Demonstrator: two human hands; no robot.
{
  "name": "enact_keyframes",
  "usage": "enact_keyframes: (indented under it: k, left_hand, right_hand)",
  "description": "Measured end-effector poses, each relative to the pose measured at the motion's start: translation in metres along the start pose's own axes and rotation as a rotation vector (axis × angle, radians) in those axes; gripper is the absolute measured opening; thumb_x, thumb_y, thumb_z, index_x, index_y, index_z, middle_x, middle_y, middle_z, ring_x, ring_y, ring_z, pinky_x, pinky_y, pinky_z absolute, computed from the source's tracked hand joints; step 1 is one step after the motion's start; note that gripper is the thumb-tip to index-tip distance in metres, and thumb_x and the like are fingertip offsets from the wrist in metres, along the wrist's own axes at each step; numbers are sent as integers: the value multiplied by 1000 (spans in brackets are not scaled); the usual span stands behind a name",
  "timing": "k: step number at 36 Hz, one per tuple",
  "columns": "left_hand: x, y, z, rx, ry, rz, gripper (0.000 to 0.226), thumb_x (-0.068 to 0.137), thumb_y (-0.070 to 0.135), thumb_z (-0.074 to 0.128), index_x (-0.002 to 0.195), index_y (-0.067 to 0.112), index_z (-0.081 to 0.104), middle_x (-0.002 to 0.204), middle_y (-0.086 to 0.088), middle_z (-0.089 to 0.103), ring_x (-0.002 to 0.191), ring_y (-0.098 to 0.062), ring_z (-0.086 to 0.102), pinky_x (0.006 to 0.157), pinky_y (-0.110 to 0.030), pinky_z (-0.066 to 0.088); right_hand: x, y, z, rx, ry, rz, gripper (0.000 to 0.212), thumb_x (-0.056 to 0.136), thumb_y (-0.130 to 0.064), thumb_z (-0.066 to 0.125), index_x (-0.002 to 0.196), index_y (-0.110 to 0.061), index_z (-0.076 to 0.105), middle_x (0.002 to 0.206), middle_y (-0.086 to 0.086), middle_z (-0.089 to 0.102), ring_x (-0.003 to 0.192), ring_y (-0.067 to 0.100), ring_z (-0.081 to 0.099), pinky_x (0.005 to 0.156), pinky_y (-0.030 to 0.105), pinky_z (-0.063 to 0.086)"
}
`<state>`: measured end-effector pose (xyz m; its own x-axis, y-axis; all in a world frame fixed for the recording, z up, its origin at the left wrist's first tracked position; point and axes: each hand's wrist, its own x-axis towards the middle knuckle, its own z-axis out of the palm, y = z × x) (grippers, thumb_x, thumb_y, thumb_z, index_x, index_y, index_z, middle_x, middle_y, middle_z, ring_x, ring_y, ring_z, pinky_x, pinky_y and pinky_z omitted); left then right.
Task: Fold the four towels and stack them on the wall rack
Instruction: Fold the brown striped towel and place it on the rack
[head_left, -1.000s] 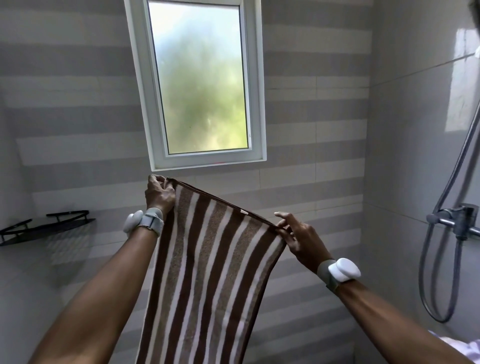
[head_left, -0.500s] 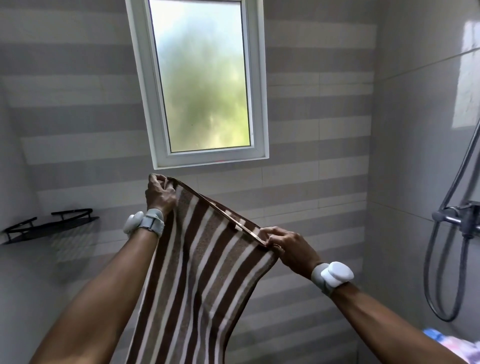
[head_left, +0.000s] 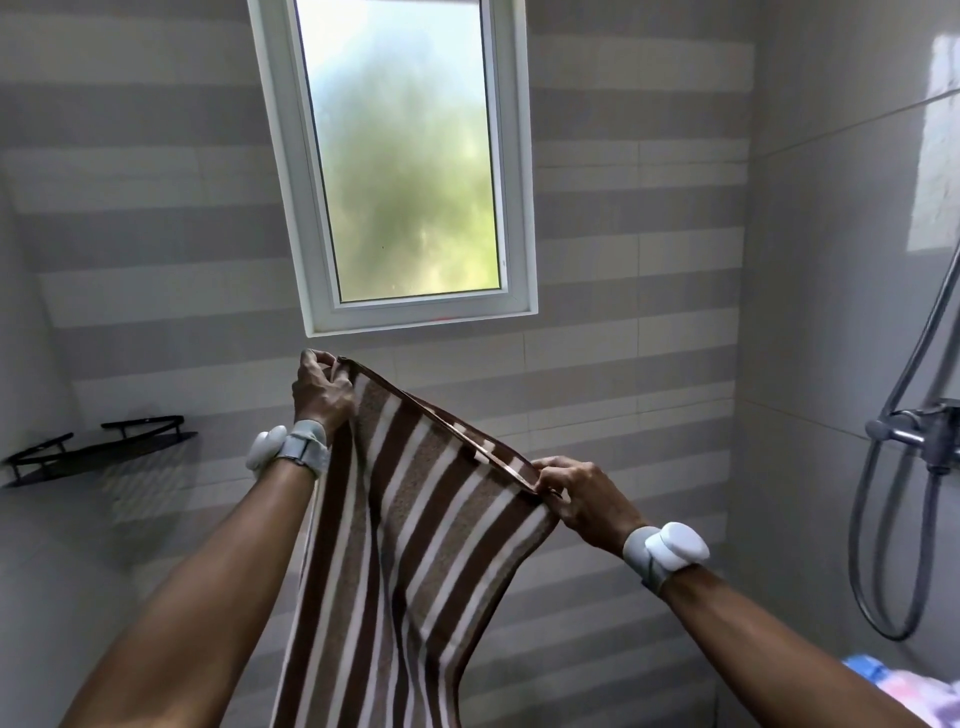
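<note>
Striped tiles (head_left: 623, 249), frosted window (head_left: 405, 156) (green daylight)

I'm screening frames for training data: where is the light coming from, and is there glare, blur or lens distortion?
Head view: daylight comes through the frosted window; head view: a bright reflection sits on the glossy right wall; head view: the wide lens tilts the window frame; head view: the striped towel is sharp, the wall rack throws a soft shadow.

Frosted window (head_left: 410, 156) above; chrome shower mixer (head_left: 917, 436) on right wall.
</note>
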<state>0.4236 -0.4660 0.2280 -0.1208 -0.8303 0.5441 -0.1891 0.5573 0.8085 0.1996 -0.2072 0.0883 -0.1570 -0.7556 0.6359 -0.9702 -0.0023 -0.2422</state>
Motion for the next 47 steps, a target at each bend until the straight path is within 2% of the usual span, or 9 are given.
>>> enact_keyframes:
  k: [4,9,12,24,29,34,37,41,47]
  left_hand:
    - [-2,-2,1,-1,7,11,16,94,18,58,106,10,53,106,-15,66,98,-33,62,82,-32,43]
    - [-1,-4,0,-4,2,11,17,94,18,58,107,9,53,106,-15,66,97,-33,61,82,-32,43]
    - [-2,-4,-2,-7,-2,16,13,94,18,58,104,13,52,106,-15,66,97,-32,61,82,-32,43]
    - [-1,-9,-11,-7,4,-7,14,95,21,57,105,13,53,106,-14,67,97,-32,62,82,-31,43]
    - [1,-10,-16,1,22,-26,16,94,21,57,107,12,54,108,-14,67,98,-32,62,83,-31,43]
    - [1,-10,-19,16,39,-21,11,94,19,58,100,17,50,108,-17,67,100,-33,62,85,-33,44]
    - [1,-12,-19,18,46,-13,11,94,18,58,100,17,49,108,-17,67,100,-33,62,85,-34,44]
    - [0,-9,-17,17,31,-10,10,95,18,57,100,17,48,108,-16,67,99,-33,62,83,-32,43]
    - [0,-7,-14,29,3,-9,11,94,17,58,99,17,48,108,-16,66,99,-33,62,83,-32,43]
  right_hand:
    - [-1,-4,-1,-18,3,5,7,87,-16,65,87,-19,71,116,-14,69,95,13,68,80,25,54]
    - [-5,-6,-1,-125,16,-15,25,87,-25,49,96,-23,72,128,-15,63,100,17,68,80,34,57]
    - [-7,-8,0,-180,36,-22,30,86,-33,42,93,-27,71,122,-20,64,93,17,69,73,34,56]
    - [0,-10,-1,58,31,139,9,85,-16,72,87,-22,78,88,-2,68,79,15,65,73,33,54]
    - [2,-15,-8,165,126,172,14,84,-10,74,89,-23,75,82,-4,68,70,7,65,67,23,52]
    - [4,-22,-15,263,174,265,29,86,-9,72,106,-20,54,79,-4,68,71,6,67,64,19,55]
    - [4,-21,-12,197,185,233,15,85,-9,73,95,-18,69,82,-6,68,78,5,65,68,13,50]
    - [3,-15,-6,126,162,171,13,82,-6,75,84,-19,75,82,-6,60,73,8,63,71,21,53]
    - [-1,-11,-2,59,104,107,12,82,-4,73,83,-15,77,129,-1,60,101,11,65,88,25,55]
